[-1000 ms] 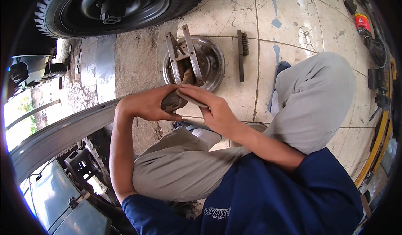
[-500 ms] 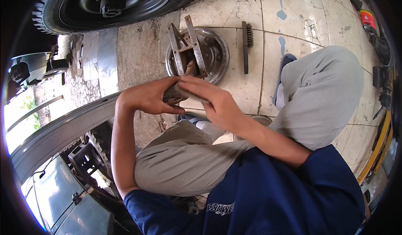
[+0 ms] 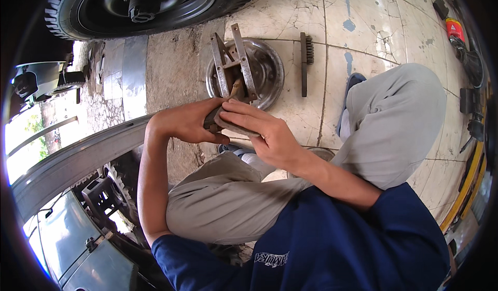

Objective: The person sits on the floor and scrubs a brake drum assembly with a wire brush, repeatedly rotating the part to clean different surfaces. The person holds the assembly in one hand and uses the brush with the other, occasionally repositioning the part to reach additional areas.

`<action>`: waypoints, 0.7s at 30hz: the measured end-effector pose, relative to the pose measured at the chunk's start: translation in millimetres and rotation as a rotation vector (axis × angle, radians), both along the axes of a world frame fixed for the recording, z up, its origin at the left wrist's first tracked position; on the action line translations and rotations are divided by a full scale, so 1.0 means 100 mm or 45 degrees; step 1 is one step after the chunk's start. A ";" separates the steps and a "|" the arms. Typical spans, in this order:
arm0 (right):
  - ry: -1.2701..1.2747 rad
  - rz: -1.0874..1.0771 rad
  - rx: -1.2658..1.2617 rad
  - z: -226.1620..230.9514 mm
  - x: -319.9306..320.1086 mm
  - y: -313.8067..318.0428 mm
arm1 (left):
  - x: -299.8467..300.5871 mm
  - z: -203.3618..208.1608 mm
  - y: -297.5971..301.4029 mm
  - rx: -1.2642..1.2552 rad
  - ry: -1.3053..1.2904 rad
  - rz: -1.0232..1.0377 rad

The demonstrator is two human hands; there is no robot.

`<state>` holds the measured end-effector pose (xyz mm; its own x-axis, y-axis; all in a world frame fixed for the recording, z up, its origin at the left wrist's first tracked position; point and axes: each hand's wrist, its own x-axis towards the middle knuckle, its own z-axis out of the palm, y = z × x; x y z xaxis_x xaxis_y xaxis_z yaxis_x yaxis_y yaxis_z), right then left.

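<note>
In front of my body, my left hand (image 3: pixel 189 122) is closed around a dark metal piece (image 3: pixel 211 120), its thumb below and fingers above. Most of that piece is hidden by my hands. My right hand (image 3: pixel 262 130) lies over a flat grey-brown strip (image 3: pixel 236 127), fingers stretched along its top and thumb beneath. The strip presses against the dark piece. Just beyond my hands, a rusty metal frame (image 3: pixel 233 65) with two upright bars rests on a round shiny metal dish (image 3: pixel 268 68). The dish sits on the floor.
A wire brush (image 3: pixel 304 65) lies on the tiles right of the dish. A large black-tyred wheel (image 3: pixel 150 5) stands at the far left, and a long grey metal beam (image 3: pixel 83 156) runs in from the left. Tools and a red can (image 3: pixel 454 30) line the right edge.
My right hand has slid slightly toward me and to the right with the strip, so more of the strip shows. My left hand keeps its hold. The whole view has shifted slightly.
</note>
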<state>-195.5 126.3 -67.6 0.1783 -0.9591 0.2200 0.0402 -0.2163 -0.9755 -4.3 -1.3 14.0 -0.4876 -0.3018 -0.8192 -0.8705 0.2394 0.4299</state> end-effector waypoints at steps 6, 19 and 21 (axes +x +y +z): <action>0.012 0.025 0.149 -0.07 -0.04 -0.03 | 0.01 0.01 -0.01 0.013 -0.003 0.013; 0.068 -0.038 0.223 -0.10 0.01 -0.02 | 0.01 -0.02 0.02 -0.013 -0.007 0.000; 0.084 -0.055 0.182 -0.16 0.01 0.00 | 0.01 0.00 0.01 -0.028 -0.004 -0.005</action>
<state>-194.8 125.9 -83.7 0.1460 -0.9868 0.0697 -0.0314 -0.0750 -0.9967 -3.4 -0.6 13.8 -0.4862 -0.3176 -0.8141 -0.8709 0.2521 0.4218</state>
